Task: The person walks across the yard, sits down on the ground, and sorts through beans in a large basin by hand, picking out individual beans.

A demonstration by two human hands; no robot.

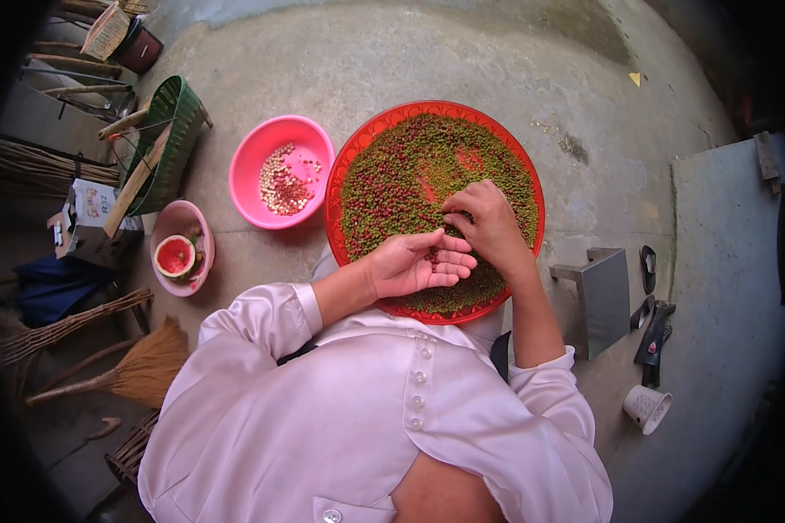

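Note:
A round red tray [335, 216] with a patterned rim rests on my lap, spread with small green beans [497, 144] and dark red beans [373, 189]. Its red bottom shows through in a few thin patches. My left hand [412, 265] is palm up over the near part of the tray, cupping several red beans [434, 256]. Just above its fingertips, my right hand [487, 219] reaches down with bent fingers near the green beans. Whether a bean is between those fingertips is hidden. Left of the tray, a bright pink basin [245, 189] contains whitish and red beans.
A paler pink bowl [199, 284] with a cut watermelon [174, 256] stands on the concrete floor. Further left are a green woven basket [170, 144], a cardboard box [98, 202] and a straw broom [150, 366]. A metal stool [605, 301], shoes and a white basket [646, 406] are right.

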